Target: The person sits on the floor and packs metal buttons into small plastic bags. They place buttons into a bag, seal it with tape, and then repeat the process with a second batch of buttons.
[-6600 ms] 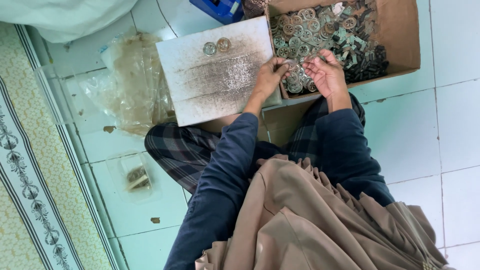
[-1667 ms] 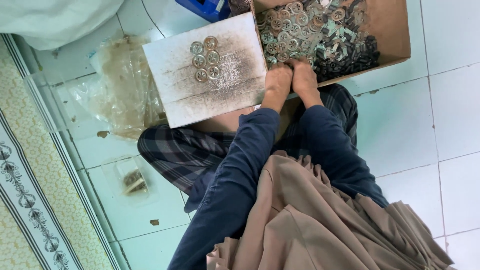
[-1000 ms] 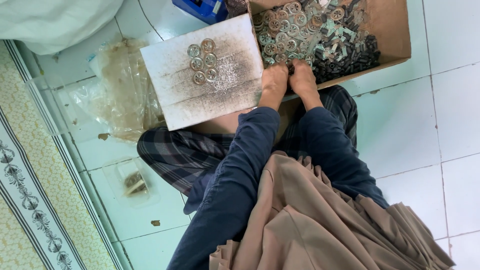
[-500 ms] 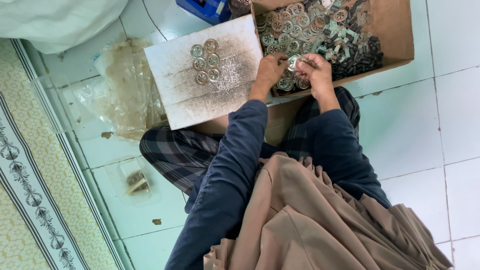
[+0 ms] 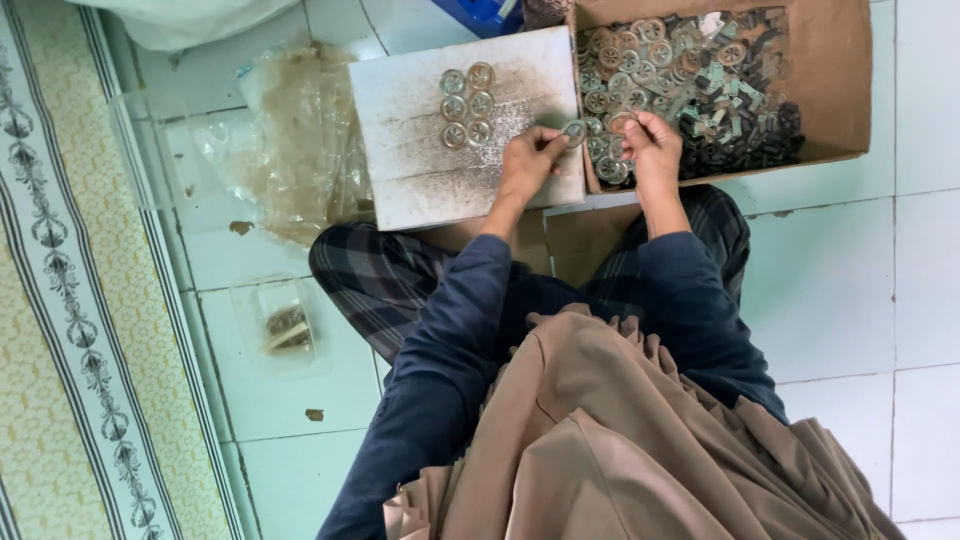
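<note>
Clearly our left hand [image 5: 528, 160] pinches a small round metal piece [image 5: 574, 131] between its fingertips, right at the seam where the white board [image 5: 430, 185] meets the cardboard box [image 5: 830, 90]. Our right hand [image 5: 652, 150] is curled just beside it over the near corner of the box, fingers bent inward; we cannot tell whether it grips anything, since the fingertips blend into the heap below.

That heap of round pieces [image 5: 640, 50] and darker scraps [image 5: 745, 120] fills the box, but the parts are too small and tangled for us to tell their shape beyond discs with a lighter rim. Six sorted discs [image 5: 466, 104] lie in two short rows on the board, well apart from our hands.

Our lap and legs are mostly hidden under a tan cloth [image 5: 620, 440] and the board. To the left, a crumpled clear plastic bag [image 5: 300, 140] lies on the tiled floor, and a small clear packet [image 5: 282, 328] holds something brownish we cannot make out. A blue object [image 5: 485, 12] is cut off at the top edge.
</note>
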